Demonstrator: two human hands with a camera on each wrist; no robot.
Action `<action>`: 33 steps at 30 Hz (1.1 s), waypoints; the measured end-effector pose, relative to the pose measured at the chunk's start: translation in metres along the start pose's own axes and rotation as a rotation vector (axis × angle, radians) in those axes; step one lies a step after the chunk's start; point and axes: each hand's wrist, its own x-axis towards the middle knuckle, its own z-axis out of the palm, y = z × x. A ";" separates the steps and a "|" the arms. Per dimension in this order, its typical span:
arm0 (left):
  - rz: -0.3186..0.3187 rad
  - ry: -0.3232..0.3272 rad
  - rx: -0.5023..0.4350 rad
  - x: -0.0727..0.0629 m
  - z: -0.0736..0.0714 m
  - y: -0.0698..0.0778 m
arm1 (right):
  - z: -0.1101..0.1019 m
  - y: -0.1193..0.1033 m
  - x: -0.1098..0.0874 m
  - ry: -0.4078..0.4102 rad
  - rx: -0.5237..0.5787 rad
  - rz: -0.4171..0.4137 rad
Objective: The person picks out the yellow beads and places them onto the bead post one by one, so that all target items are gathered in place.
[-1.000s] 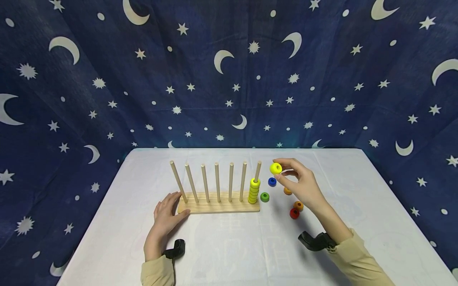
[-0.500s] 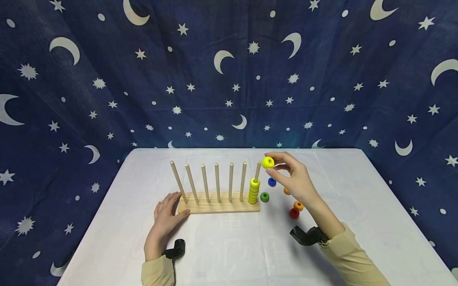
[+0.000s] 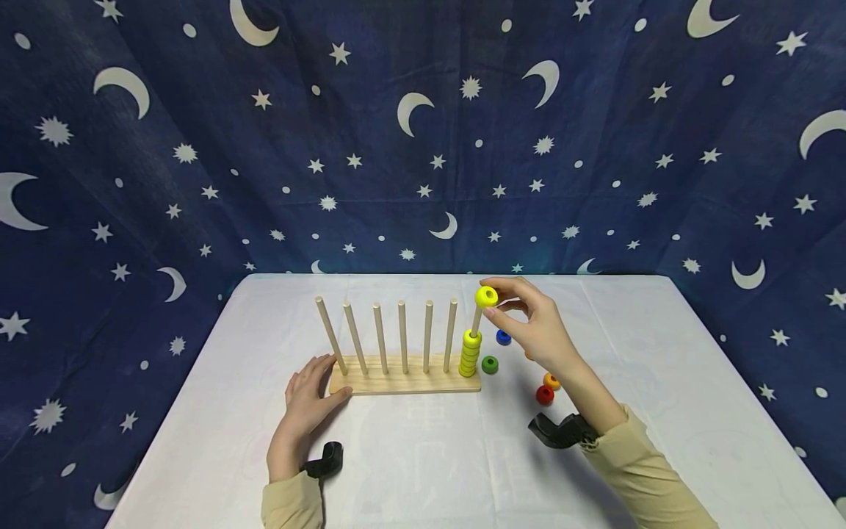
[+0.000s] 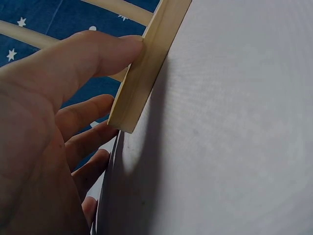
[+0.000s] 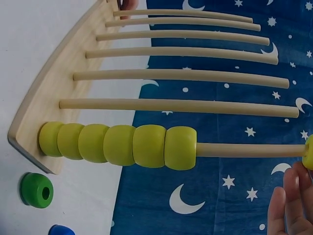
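Note:
A wooden peg rack [image 3: 405,385] has a row of upright pegs on a flat base. Several yellow beads [image 3: 470,356] are stacked on its rightmost peg [image 3: 476,322]; the upper part of that peg is bare. Between thumb and fingers, my right hand [image 3: 540,329] pinches another yellow bead [image 3: 486,297] right at the tip of this peg. The right wrist view shows that yellow bead [image 5: 309,152] at the peg's end, partly cut off by the frame. My left hand [image 3: 308,400] holds the rack's left end, thumb [image 4: 122,54] on the front edge and fingers around the back.
Loose beads lie right of the rack: a green bead [image 3: 490,365], a blue bead [image 3: 504,337], a red bead [image 3: 545,395] and an orange bead [image 3: 551,380]. Another orange one is mostly hidden behind the right hand. A star-patterned cloth [image 3: 370,132] hangs behind the white table [image 3: 423,470].
My right hand has carried the yellow bead left and slightly up, from beside the rightmost peg to its tip. The left hand and the rack have stayed in place.

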 end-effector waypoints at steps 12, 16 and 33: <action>-0.001 0.002 0.008 0.001 0.000 0.000 | 0.003 0.003 0.002 -0.010 -0.020 0.033; 0.005 0.004 0.011 0.001 0.000 0.000 | 0.004 0.005 0.001 -0.015 -0.038 0.041; 0.013 0.012 -0.002 0.001 0.001 0.000 | 0.008 0.009 -0.001 -0.022 -0.052 0.062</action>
